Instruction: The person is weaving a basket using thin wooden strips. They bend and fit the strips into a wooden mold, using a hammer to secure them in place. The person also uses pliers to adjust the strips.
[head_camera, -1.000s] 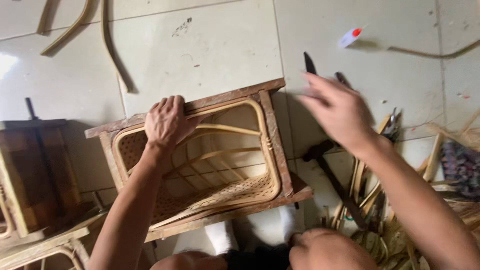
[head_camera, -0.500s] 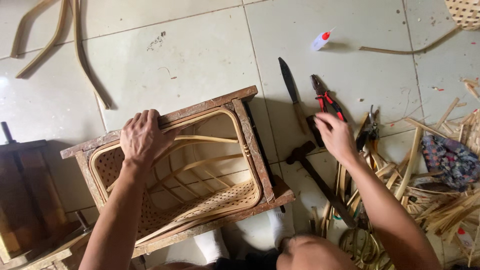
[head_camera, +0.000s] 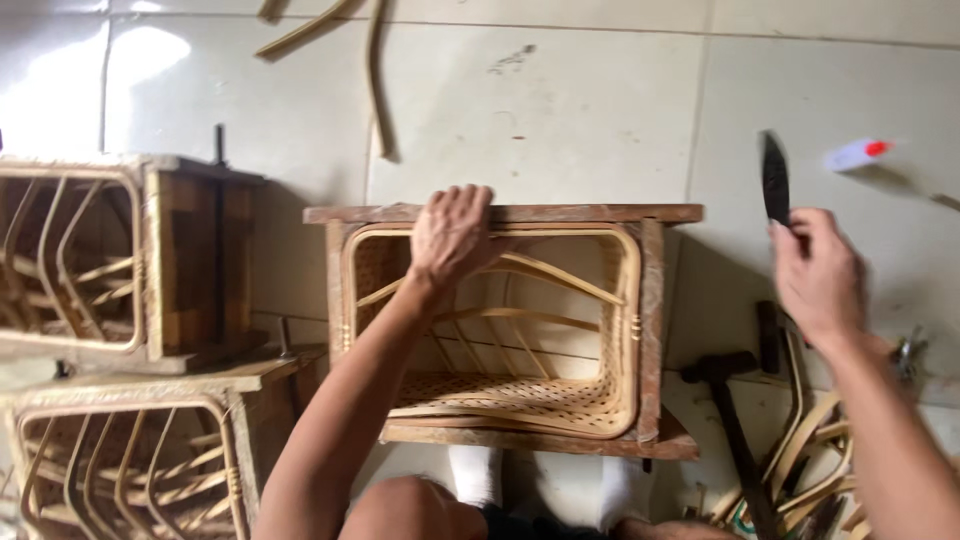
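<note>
While the left hand (head_camera: 452, 235) grips the basket frame's (head_camera: 655, 330) top rail, the right hand (head_camera: 818, 275) closes around a knife (head_camera: 774, 178).

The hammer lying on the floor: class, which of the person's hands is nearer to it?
Right. The right hand holds a dark knife just above the hammer, whose head lies below its wrist. The left hand grips the top edge of the wooden frame, farther left.
</note>
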